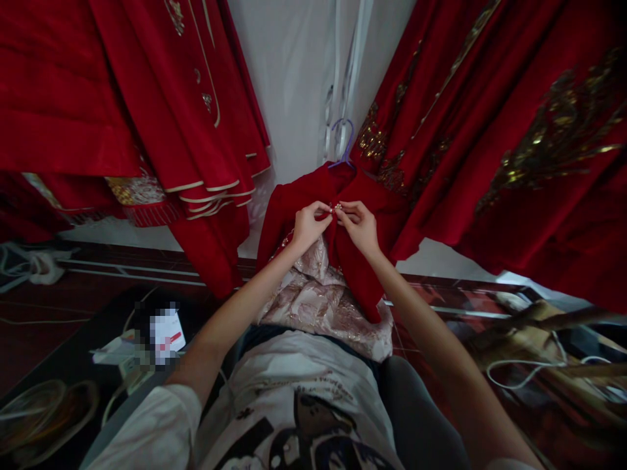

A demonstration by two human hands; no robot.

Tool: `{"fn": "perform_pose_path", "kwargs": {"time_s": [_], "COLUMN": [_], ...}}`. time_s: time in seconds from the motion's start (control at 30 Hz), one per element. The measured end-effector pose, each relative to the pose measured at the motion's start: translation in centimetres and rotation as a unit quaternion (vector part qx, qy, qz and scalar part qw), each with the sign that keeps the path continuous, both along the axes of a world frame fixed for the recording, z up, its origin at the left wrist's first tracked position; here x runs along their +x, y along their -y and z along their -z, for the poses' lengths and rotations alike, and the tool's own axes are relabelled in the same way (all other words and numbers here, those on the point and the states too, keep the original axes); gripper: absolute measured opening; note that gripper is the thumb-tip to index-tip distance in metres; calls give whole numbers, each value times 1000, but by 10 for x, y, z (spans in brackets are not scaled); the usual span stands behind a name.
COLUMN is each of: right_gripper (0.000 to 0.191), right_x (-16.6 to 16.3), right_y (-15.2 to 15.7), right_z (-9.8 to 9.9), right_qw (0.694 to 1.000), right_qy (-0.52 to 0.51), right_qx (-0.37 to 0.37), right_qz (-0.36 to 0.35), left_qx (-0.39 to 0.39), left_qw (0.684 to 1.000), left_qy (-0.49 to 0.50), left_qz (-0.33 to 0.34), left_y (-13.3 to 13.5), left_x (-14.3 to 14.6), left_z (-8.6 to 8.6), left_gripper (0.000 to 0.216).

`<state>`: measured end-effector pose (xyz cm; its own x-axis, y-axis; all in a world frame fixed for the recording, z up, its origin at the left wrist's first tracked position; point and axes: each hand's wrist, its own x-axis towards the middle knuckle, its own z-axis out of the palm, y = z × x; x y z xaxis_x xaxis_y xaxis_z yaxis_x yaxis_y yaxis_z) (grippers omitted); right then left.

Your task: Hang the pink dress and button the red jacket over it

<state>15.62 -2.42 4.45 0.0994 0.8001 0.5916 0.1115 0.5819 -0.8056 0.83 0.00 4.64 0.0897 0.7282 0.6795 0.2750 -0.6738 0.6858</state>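
Observation:
A red jacket (294, 192) hangs in front of me on a purple hanger (349, 145). My left hand (310, 227) and my right hand (361, 225) meet at its front, below the collar. Thumb and forefinger of each hand are pinched on a small, shiny beaded fastener (336, 209), one hand at either side of it. The fastener's details are too small to make out. Below my hands, pale pink shiny brocade fabric (313, 303) spreads over my lap, partly covered by the jacket's lower part.
Red garments (176, 98) with gold trim hang at left, and more red garments (490, 130) with gold embroidery hang at right. A dark table (63, 352) at lower left bears papers and a round clear container (34, 411). Cluttered items and a white cable (519, 382) lie at lower right.

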Motion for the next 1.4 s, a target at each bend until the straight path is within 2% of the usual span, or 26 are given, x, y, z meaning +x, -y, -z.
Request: {"fn": "perform_pose_path", "kwargs": {"time_s": [0.3,0.6,0.9,1.13,1.4], "right_gripper": [38,38,40,45,44], "right_x": [3,4,10,9,14], "right_y": [-1,2,0,7,3], "right_z": [2,-3,-2,-5,-6], "right_qw": [993,1000,999,999,999], "right_qy": [78,2,17,-35,-16], "right_qx": [14,-8,-16,-35,-33], "right_qz": [84,26,23,-10,-9], "left_qx": [57,53,57,42,86], "left_qw": [993,983,951,956,946], "left_qy": [-107,-170,-297,-287,-310], "left_qz": [-5,-37,-67,-51,-19], "left_y": [6,14,22,28,22], "left_x": [-5,-5,-4,-3,-5], "left_z": [-8,-18,-36,-39,-44], "left_gripper": [14,14,16,16,13]}}
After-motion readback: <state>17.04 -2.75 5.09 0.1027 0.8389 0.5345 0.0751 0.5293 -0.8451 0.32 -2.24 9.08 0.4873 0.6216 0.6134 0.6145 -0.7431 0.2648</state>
